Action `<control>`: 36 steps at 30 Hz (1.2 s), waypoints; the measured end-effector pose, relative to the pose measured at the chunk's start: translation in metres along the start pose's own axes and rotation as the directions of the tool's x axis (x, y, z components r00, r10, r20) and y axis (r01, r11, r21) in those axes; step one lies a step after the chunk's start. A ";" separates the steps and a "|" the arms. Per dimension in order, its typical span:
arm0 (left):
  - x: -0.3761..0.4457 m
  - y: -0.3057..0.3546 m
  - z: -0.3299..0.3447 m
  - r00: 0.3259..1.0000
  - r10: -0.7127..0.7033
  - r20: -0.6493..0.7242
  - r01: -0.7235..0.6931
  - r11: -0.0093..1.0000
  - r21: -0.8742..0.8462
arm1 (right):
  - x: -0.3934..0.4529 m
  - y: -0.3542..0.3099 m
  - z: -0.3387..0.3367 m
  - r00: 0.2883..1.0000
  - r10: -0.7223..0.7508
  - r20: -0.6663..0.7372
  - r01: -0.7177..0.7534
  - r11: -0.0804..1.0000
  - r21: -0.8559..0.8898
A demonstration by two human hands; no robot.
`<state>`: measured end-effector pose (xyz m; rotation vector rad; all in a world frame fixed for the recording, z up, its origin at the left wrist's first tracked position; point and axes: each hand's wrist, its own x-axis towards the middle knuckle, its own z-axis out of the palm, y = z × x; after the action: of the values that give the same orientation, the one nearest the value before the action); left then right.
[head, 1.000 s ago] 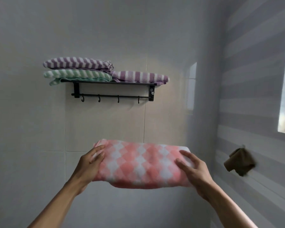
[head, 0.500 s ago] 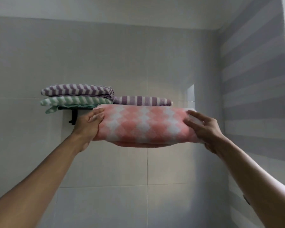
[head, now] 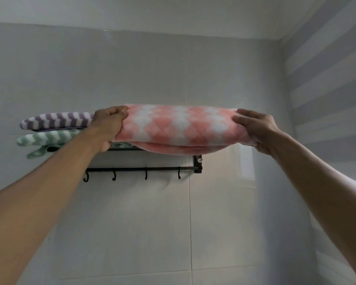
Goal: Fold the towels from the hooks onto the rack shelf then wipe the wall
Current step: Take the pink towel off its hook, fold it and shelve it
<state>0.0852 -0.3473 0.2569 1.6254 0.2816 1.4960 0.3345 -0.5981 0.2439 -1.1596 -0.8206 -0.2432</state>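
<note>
Overhead, at the rack: a person lifts a folded pink-and-white towel point(head: 181, 125) to shelf height against the tiled wall point(head: 132, 68).
Left hand: the left hand point(head: 109, 125) clasps the towel's left end, fingers curled over its top edge, thumb side underneath.
Right hand: the right hand point(head: 255, 127) clasps the right end, fingers hooked over the top.
Towel and grip: the bundle spans level between the two hands, sagging slightly in the middle, its underside just above the right part of the black rack point(head: 197, 163); whether it already rests on the shelf is hard to tell from here.
Already on the shelf: a purple striped towel point(head: 56, 120) lies on a green striped towel point(head: 45, 138) at the left end.
Hooks: four bare hooks point(head: 146, 175) hang on the rail below.
</note>
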 end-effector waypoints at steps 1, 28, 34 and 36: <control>0.013 0.001 0.005 1.000 0.005 -0.010 -0.005 1.000 -0.003 | 0.013 0.002 0.006 1.000 -0.009 -0.001 0.009 1.000 0.008; 0.199 -0.043 0.096 0.986 -0.163 -0.014 0.152 0.877 0.457 | 0.256 0.092 0.067 0.985 0.173 0.006 -0.168 0.965 -0.200; 0.196 -0.056 0.107 0.981 -0.193 -0.005 0.147 0.731 0.666 | 0.246 0.091 0.069 0.965 0.240 0.106 -0.163 0.865 -0.475; 0.195 -0.054 0.110 0.977 -0.208 -0.052 0.187 0.710 0.679 | 0.247 0.092 0.068 0.973 0.221 0.059 -0.175 0.885 -0.431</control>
<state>0.2524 -0.2316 0.3654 2.0944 1.0665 1.2608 0.5274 -0.4436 0.3575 -1.6702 -0.7537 -0.1952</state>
